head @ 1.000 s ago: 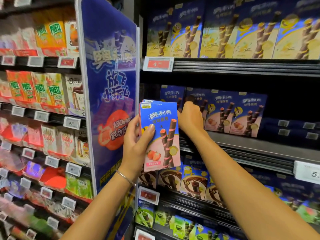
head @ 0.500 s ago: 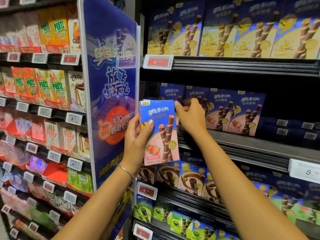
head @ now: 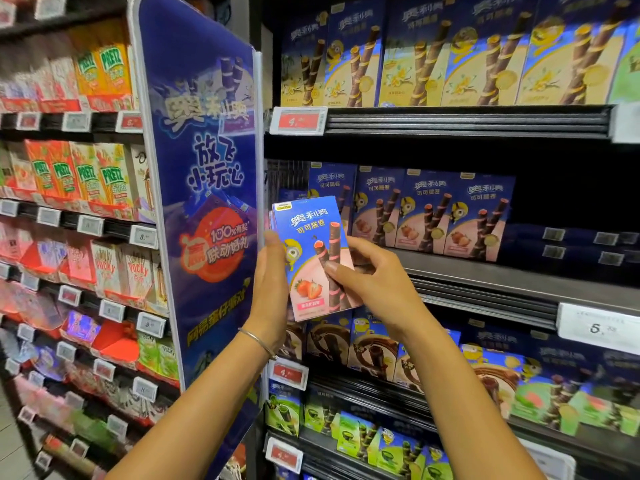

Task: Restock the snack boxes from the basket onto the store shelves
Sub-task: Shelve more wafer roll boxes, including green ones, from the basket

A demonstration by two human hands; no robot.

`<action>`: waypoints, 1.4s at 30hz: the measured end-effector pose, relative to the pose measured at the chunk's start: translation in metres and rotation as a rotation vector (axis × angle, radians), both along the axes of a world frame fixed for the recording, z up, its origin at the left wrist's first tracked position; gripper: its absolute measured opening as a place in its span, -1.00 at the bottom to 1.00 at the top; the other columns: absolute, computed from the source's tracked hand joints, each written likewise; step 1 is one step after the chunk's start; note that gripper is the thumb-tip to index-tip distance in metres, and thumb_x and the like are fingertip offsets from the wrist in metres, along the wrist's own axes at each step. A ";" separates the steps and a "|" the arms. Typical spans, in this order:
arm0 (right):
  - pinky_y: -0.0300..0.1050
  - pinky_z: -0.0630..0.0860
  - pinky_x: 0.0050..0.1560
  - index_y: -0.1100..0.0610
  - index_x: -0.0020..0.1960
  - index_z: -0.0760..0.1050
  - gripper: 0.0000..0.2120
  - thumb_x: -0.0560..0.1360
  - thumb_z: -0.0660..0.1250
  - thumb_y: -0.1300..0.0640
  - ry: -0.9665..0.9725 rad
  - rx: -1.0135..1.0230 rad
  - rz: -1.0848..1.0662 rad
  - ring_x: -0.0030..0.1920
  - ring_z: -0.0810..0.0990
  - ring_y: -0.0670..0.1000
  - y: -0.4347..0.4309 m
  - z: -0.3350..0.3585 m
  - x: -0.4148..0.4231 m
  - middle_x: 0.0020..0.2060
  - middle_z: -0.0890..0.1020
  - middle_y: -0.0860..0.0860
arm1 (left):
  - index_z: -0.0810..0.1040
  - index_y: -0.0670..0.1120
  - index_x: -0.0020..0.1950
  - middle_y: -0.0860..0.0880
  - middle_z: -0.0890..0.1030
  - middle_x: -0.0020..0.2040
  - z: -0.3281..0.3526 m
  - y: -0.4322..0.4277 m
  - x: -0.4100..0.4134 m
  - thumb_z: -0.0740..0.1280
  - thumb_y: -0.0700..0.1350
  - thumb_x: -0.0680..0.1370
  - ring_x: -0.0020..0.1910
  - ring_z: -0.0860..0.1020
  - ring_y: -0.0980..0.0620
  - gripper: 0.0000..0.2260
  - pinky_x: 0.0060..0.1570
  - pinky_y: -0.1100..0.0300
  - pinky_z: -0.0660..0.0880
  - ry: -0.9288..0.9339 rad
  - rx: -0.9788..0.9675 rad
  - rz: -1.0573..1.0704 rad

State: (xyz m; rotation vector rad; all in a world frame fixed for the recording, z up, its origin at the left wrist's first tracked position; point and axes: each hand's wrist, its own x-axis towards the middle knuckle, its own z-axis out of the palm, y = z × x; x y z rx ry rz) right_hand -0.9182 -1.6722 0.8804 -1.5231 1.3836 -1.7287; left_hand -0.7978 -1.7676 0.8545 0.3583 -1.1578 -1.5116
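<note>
A blue and pink strawberry wafer-roll box (head: 313,251) is held upright in front of the middle shelf, with at least one more box stacked behind it. My left hand (head: 272,289) grips the stack from its left side. My right hand (head: 369,275) pinches the front box at its right edge, thumb on the face. On the middle shelf (head: 512,275) stands a row of the same strawberry boxes (head: 426,213). The basket is out of view.
A tall blue promotional divider panel (head: 204,188) stands just left of my hands. Yellow vanilla boxes (head: 450,53) fill the shelf above, chocolate and green boxes (head: 388,348) the shelves below. Dark space lies right of the strawberry row. Pretz and Pocky shelves (head: 79,174) are at left.
My right hand has drawn back from the shelved strawberry boxes and now pinches the front box in my left hand. The held stack has sunk slightly.
</note>
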 end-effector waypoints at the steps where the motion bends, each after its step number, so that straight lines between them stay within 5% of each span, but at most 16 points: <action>1: -0.12 0.67 -0.11 0.10 0.22 0.62 -0.72 0.52 0.45 0.27 -0.035 0.002 0.000 -0.04 0.74 0.02 0.001 0.000 -0.003 -0.02 0.75 0.00 | 0.54 -0.17 0.44 -0.19 0.69 0.27 0.001 0.001 -0.002 0.24 0.47 0.50 0.27 0.65 -0.28 -0.19 0.33 -0.33 0.53 -0.017 0.009 0.006; 3: -0.14 0.64 -0.16 0.12 0.23 0.62 -0.70 0.52 0.43 0.31 -0.136 0.020 0.014 -0.05 0.74 0.04 0.005 0.001 -0.009 -0.01 0.75 0.05 | 0.60 -0.13 0.24 0.04 0.78 0.05 -0.003 -0.003 -0.006 0.18 0.31 0.62 0.06 0.74 0.02 -0.45 0.08 0.00 0.69 -0.087 -0.067 0.107; 5: -0.11 0.64 -0.17 0.13 0.23 0.61 -0.69 0.53 0.39 0.35 -0.210 0.022 0.025 -0.03 0.73 0.07 0.009 0.004 -0.018 0.02 0.74 0.08 | 0.57 -0.10 0.10 0.20 0.75 -0.16 -0.008 -0.011 -0.007 0.21 0.07 0.73 -0.18 0.69 0.30 -0.73 -0.24 0.35 0.59 -0.164 -0.156 0.245; 7: -0.07 0.66 -0.17 0.11 0.24 0.60 -0.68 0.54 0.35 0.37 -0.268 -0.004 -0.010 -0.01 0.73 0.08 0.013 0.011 -0.029 0.03 0.74 0.08 | 0.55 -0.12 0.10 0.19 0.70 -0.20 -0.010 -0.014 -0.007 0.24 -0.02 0.74 -0.26 0.63 0.38 -0.80 -0.31 0.47 0.48 -0.218 -0.194 0.316; 12: 0.10 0.64 -0.08 0.00 0.24 0.57 -0.69 0.56 0.36 0.28 -0.303 0.006 -0.143 -0.06 0.74 0.01 0.020 0.035 -0.059 -0.07 0.74 -0.06 | 0.54 -0.14 0.10 0.13 0.64 -0.21 -0.009 -0.018 -0.005 0.24 -0.01 0.74 -0.36 0.57 0.38 -0.78 -0.36 0.48 0.43 -0.218 -0.182 0.379; 18: -0.32 0.51 -0.44 0.07 0.17 0.53 -0.69 0.49 0.45 0.31 -0.055 -0.031 -0.358 -0.32 0.70 -0.14 0.008 0.055 -0.080 -0.16 0.72 0.07 | 0.53 -0.06 0.02 0.27 0.66 -0.32 -0.003 -0.019 -0.003 0.24 0.08 0.73 -0.37 0.59 0.34 -0.76 -0.41 0.44 0.46 -0.226 -0.169 0.371; 23: 0.20 0.63 0.08 0.20 0.25 0.44 -0.58 0.46 0.49 0.17 0.072 0.096 -0.587 0.02 0.69 0.20 -0.021 0.052 -0.097 -0.02 0.68 0.21 | 0.54 -0.07 0.02 0.17 0.64 -0.26 0.008 -0.017 -0.007 0.24 0.10 0.72 -0.39 0.55 0.31 -0.73 -0.40 0.38 0.47 -0.197 -0.144 0.359; 26: 0.15 0.59 0.07 0.15 0.08 0.39 -0.62 0.45 0.50 0.00 0.215 0.151 -0.763 0.06 0.61 0.19 -0.032 0.049 -0.099 0.08 0.61 0.17 | 0.53 -0.06 0.00 0.23 0.64 -0.34 0.012 -0.017 -0.010 0.24 0.09 0.73 -0.40 0.56 0.32 -0.74 -0.42 0.40 0.46 -0.186 -0.159 0.347; 29: 0.15 0.57 0.09 0.15 0.12 0.44 -0.60 0.48 0.45 -0.10 0.330 0.224 -0.822 0.10 0.58 0.22 -0.039 0.046 -0.100 0.12 0.60 0.15 | 0.56 -0.10 0.07 0.11 0.68 -0.19 0.013 -0.018 -0.009 0.25 0.12 0.72 -0.32 0.61 0.24 -0.70 -0.37 0.36 0.50 -0.181 -0.157 0.338; 32: 0.13 0.57 0.05 0.15 0.11 0.44 -0.64 0.52 0.42 -0.09 0.372 0.234 -0.851 0.09 0.58 0.24 -0.045 0.043 -0.099 0.11 0.60 0.16 | 0.56 -0.11 0.13 0.02 0.69 -0.08 0.013 -0.018 -0.008 0.25 0.13 0.71 -0.27 0.63 0.20 -0.69 -0.34 0.34 0.52 -0.177 -0.148 0.335; 42: 0.03 0.43 -0.13 0.11 -0.04 0.32 -0.68 0.53 0.41 -0.05 0.482 0.300 -0.894 0.05 0.57 0.27 -0.058 0.037 -0.098 0.09 0.57 0.19 | 0.56 -0.02 0.05 0.22 0.72 -0.22 0.013 -0.020 -0.005 0.25 0.10 0.73 -0.28 0.65 0.29 -0.77 -0.34 0.39 0.51 -0.186 -0.155 0.325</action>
